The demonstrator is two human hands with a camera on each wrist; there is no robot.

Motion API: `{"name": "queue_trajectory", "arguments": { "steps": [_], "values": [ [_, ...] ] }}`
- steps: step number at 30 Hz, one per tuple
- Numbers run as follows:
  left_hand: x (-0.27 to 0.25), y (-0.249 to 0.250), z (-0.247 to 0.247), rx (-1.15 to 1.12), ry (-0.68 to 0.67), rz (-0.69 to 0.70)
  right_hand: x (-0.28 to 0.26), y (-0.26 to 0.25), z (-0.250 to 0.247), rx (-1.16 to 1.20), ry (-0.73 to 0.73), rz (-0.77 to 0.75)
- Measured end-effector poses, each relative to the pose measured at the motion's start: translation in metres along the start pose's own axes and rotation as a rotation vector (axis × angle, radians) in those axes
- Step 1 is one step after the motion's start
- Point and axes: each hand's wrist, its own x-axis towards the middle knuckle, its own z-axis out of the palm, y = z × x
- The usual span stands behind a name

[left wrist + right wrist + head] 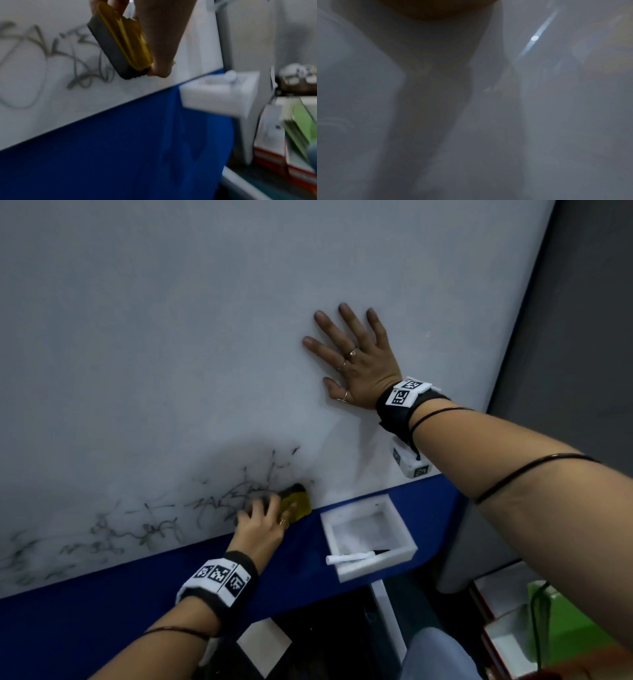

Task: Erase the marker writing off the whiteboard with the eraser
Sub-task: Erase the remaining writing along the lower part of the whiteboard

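Erasing low on whiteboard (239, 302).
My left hand (263, 529) grips eraser (296, 501) against marker writing (154, 529); my right hand (359, 361) flat, fingers spread.

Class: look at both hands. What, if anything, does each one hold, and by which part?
The left hand grips the eraser by its yellow back, dark pad against the whiteboard. The right hand holds nothing; it rests flat on the board.

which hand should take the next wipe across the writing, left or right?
Left. The left hand already grips the yellow eraser, with its dark pad against the whiteboard at the right end of the marker writing. The right hand lies flat on bare board, above and away from the marks.
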Motion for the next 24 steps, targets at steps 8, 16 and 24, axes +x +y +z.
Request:
{"name": "queue_trajectory", "arguments": {
  "steps": [8, 16, 24],
  "values": [
    [0.061, -0.054, -0.058, 0.011, 0.465, -0.113, 0.0, 0.0, 0.001, 0.013, 0.004, -0.001],
    [0.027, -0.017, 0.016, 0.244, 0.29, 0.144, -0.001, 0.001, 0.002, -0.001, 0.003, 0.001],
    [0.047, -0.01, -0.002, 0.075, 0.482, -0.106, -0.001, 0.001, 0.001, 0.0, -0.004, -0.007]
  ]
}}
